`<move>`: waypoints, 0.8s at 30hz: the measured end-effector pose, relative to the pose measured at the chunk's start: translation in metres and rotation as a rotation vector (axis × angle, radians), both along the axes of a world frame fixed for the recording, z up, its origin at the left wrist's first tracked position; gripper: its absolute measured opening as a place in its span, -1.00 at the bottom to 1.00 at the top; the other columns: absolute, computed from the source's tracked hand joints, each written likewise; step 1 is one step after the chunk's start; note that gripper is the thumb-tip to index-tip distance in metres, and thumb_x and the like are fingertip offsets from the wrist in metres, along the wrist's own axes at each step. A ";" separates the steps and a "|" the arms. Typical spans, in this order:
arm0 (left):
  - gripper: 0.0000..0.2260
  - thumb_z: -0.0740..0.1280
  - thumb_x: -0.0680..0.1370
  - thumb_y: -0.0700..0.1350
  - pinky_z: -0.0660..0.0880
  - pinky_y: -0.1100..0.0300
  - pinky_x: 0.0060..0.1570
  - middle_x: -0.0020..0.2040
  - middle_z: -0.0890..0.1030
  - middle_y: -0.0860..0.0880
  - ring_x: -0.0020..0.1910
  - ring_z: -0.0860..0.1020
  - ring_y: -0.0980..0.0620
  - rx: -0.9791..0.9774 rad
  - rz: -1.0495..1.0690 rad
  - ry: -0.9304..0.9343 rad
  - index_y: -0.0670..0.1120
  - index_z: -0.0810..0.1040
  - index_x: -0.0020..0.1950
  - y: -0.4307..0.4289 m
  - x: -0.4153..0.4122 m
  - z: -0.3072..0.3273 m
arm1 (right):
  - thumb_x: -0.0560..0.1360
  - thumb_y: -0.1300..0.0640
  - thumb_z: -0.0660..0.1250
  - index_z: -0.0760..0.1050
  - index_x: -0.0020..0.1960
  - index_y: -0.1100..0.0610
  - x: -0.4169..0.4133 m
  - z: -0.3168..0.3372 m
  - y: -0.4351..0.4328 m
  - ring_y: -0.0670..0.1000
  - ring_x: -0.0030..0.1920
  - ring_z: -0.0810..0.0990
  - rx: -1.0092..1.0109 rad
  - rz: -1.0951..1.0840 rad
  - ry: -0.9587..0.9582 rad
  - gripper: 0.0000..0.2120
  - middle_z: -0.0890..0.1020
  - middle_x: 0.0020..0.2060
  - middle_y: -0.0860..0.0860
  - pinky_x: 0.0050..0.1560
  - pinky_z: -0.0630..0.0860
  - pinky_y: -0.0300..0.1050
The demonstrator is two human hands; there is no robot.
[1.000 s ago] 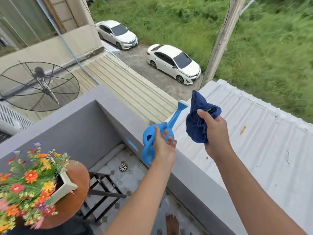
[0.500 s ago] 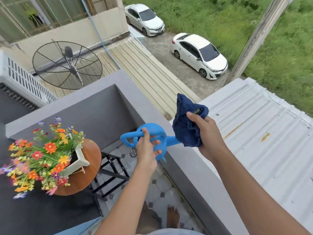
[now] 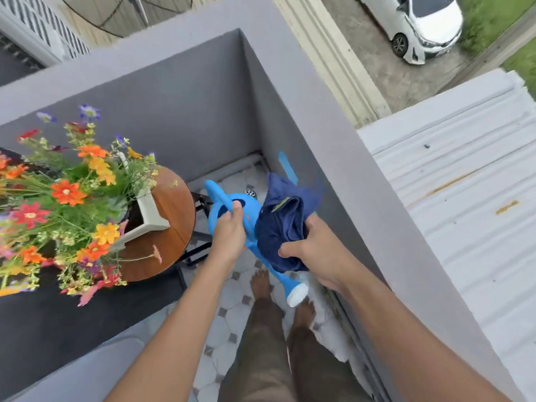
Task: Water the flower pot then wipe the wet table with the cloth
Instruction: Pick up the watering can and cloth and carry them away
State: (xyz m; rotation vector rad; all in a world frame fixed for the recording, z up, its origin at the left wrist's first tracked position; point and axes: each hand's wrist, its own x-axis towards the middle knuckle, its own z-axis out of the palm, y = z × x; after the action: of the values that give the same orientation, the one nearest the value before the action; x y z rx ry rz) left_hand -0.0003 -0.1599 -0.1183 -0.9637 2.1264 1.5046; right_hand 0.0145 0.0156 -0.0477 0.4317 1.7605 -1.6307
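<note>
My left hand [image 3: 229, 232] grips the handle of a bright blue watering can [image 3: 246, 207]; its spout with a white tip [image 3: 296, 294] points down toward my feet. My right hand [image 3: 314, 250] holds a crumpled dark blue cloth [image 3: 282, 224] right beside the can. To the left stands a round wooden table [image 3: 171, 216]. On it sits a white square flower pot [image 3: 150, 213] full of orange, red and yellow flowers [image 3: 66, 192]. Both hands hover over the tiled floor, to the right of the table.
A grey balcony wall [image 3: 348, 181] runs behind and along the right side. The floor has white tiles [image 3: 232, 300] and a round drain [image 3: 251, 194]. My bare feet and trousers [image 3: 261, 343] are below. Beyond the wall lie a corrugated roof [image 3: 464, 184] and a white car [image 3: 420, 27].
My view has swung down from the street into the balcony. Both hands have come down from the wall top with the can and cloth, and the spout now points downward.
</note>
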 end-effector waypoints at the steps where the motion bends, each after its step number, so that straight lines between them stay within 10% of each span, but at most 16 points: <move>1: -0.56 -0.02 0.65 0.17 0.40 0.10 -0.38 -0.28 0.48 -0.08 -0.31 0.45 -0.10 -0.043 -0.025 -0.013 -0.09 0.46 -0.15 -0.010 -0.007 -0.033 | 0.30 0.35 0.41 0.48 -0.02 0.14 -0.002 -0.028 -0.010 0.24 -0.10 0.68 0.063 0.010 -0.034 -0.70 0.67 -0.10 0.18 -0.07 0.63 0.26; 5: -0.48 -0.04 0.68 0.06 0.32 0.07 -0.21 -0.20 0.57 -0.17 -0.10 0.57 -0.24 -0.149 -0.139 -0.102 -0.22 0.57 -0.14 -0.038 -0.023 -0.163 | 0.40 0.35 0.37 0.40 -0.17 0.07 -0.009 -0.137 -0.036 0.02 -0.29 0.52 0.263 0.081 -0.146 -0.77 0.55 -0.30 -0.03 -0.29 0.42 -0.12; 10: -0.52 0.03 0.67 0.05 0.47 0.06 -0.06 0.04 0.62 -0.35 0.02 0.60 -0.27 -0.110 -0.171 -0.206 -0.30 0.57 -0.01 -0.044 -0.049 -0.318 | 0.44 0.38 0.32 0.36 -0.26 0.17 -0.014 -0.275 -0.043 0.08 -0.34 0.50 0.378 0.041 -0.302 -0.79 0.50 -0.35 0.10 -0.30 0.38 -0.10; 17: -0.62 0.09 0.67 0.02 0.41 0.10 -0.11 -0.14 0.58 -0.14 -0.03 0.54 -0.16 -0.138 -0.295 -0.327 -0.25 0.53 0.03 -0.042 -0.050 -0.487 | 0.42 0.33 0.37 0.50 0.00 0.17 -0.018 -0.403 -0.024 0.06 -0.27 0.52 0.482 0.029 -0.378 -0.81 0.54 -0.24 0.03 -0.36 0.39 -0.18; 24: -0.45 0.35 0.53 0.02 0.39 0.15 0.10 0.38 0.47 -0.12 0.36 0.43 -0.04 -0.225 -0.223 -0.480 -0.13 0.34 0.47 -0.043 0.008 -0.657 | 0.41 0.31 0.40 0.50 0.24 0.10 -0.022 -0.480 -0.015 0.07 -0.12 0.66 0.474 -0.157 -0.317 -0.58 0.63 -0.09 0.00 -0.08 0.63 -0.02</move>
State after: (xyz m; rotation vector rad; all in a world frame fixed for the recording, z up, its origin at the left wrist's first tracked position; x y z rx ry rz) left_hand 0.0073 -0.2027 -0.7754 -1.0009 1.9878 0.8368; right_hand -0.0075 0.0002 -0.5277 1.0114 1.8880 -1.1485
